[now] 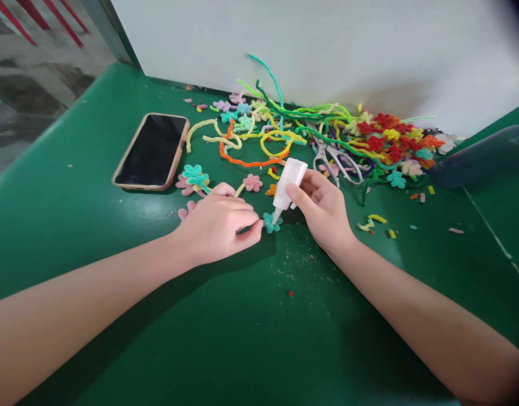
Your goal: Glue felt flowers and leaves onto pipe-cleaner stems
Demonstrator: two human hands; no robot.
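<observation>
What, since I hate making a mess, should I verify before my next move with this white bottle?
1. White bottle in the right hand: ok.
2. Turquoise flower held at its edge by the left hand: ok.
3. Nozzle pointing down at the flower: ok.
4. Something coming out of the nozzle: cannot tell.
5. Scissors apart from the flower, beyond the right hand: ok.
6. Tabletop free of scraps: not ok; a red bit lies nearer you.

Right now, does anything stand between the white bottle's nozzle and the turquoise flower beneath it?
Nothing visible does: the right hand holds the white bottle, nozzle down, at the turquoise flower; the left hand is at the flower's edge, beside that path.
</observation>
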